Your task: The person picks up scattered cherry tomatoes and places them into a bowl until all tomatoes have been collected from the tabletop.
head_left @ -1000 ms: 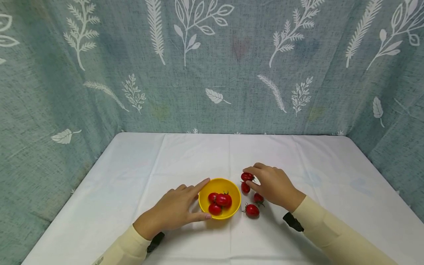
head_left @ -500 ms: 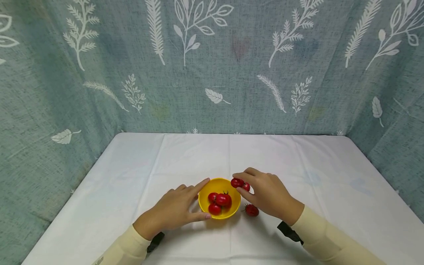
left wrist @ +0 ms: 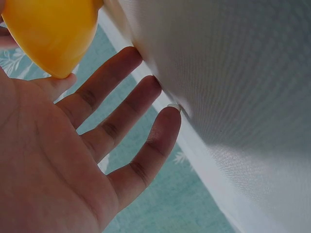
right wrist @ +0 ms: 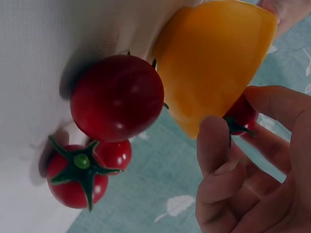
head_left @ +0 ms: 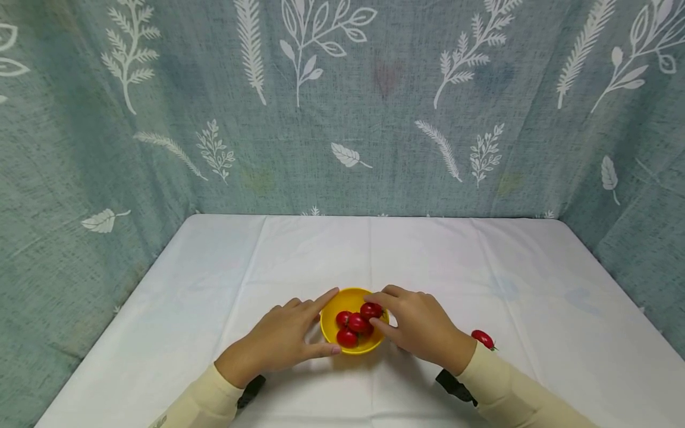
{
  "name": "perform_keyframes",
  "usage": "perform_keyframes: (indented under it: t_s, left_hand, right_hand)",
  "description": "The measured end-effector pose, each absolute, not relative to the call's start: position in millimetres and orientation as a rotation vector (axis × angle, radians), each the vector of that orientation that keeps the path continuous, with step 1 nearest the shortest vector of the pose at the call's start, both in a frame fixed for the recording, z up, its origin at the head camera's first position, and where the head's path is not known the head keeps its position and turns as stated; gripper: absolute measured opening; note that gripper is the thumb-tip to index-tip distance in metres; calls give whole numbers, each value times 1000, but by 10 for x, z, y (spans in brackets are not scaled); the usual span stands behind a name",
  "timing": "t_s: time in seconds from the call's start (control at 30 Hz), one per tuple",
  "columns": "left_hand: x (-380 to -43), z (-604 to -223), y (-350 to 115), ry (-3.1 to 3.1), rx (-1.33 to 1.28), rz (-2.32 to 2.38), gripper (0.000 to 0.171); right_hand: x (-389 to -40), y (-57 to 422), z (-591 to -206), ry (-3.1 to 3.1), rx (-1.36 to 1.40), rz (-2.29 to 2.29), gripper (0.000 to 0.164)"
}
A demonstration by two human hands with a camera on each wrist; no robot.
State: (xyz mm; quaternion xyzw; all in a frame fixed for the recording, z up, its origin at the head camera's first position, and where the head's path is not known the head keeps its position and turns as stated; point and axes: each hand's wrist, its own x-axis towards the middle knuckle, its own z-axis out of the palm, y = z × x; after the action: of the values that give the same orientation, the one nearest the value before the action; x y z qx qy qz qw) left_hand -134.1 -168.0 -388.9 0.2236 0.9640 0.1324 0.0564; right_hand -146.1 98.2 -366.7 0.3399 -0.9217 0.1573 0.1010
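A yellow bowl (head_left: 329, 306) holds several red cherry tomatoes (head_left: 347, 337). My left hand (head_left: 278, 336) spans its left side, thumb at the near rim and index finger at the far rim. In the left wrist view the other fingers (left wrist: 131, 104) extend beside the bowl, their tips at the white cloth. My right hand (head_left: 423, 324) pinches a cherry tomato (head_left: 371, 310) by thumb and fingertips at the bowl's right rim; its green stem shows in the right wrist view. There, loose tomatoes (right wrist: 116, 97) lie beside the bowl, hidden by my right hand in the head view.
One more cherry tomato (head_left: 483, 339) lies beside my right forearm. A white cloth (head_left: 299, 249) covers the table. Green curtains (head_left: 342, 131) with white leaf patterns hang behind it and along both sides.
My right hand has carried a tomato leftward from the cloth to the bowl's right rim. A tomato beside the right forearm has come into sight. The left hand and bowl have stayed put.
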Motion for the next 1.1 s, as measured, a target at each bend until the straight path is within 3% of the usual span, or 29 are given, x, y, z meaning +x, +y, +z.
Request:
perform_keyframes:
  t_s: [1.1]
  left_hand:
    - [-1342,-3900,-1687,2927,698,422,99]
  right_hand:
    - [-1461,992,-3698,-2772,988,526,33]
